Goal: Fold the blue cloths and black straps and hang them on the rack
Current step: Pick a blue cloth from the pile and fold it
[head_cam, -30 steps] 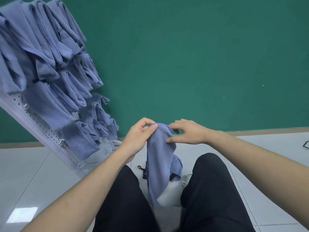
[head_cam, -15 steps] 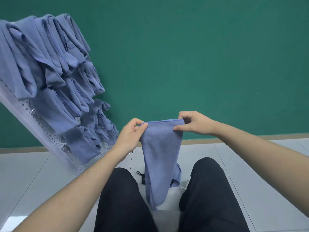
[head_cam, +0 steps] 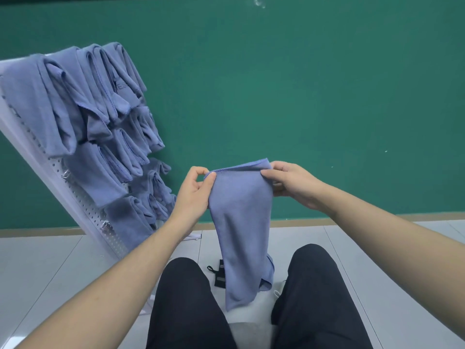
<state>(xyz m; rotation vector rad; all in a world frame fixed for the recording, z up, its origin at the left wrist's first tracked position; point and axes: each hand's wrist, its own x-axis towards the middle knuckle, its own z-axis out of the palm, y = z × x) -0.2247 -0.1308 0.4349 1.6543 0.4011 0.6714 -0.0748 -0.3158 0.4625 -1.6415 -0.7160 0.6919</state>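
Note:
A blue cloth [head_cam: 241,222] hangs in front of me, held up by its top edge. My left hand [head_cam: 195,195] pinches its top left corner between thumb and fingers. At the top right corner my right hand [head_cam: 292,185] pinches the same edge. The cloth droops down between my knees. On the floor behind it lie black straps [head_cam: 219,273], partly hidden by the cloth. To the left leans a white perforated rack [head_cam: 83,202] with several folded blue cloths [head_cam: 88,117] hung on it.
I sit with my legs in black trousers [head_cam: 191,306] spread on a pale tiled floor [head_cam: 50,268]. A green wall [head_cam: 302,96] stands straight ahead, with a wooden skirting strip [head_cam: 377,217] at its foot.
My hands have spread apart along the cloth's top edge, opening it from a bunched strip into a wider panel. The view has tilted up, so the rack sits lower in frame.

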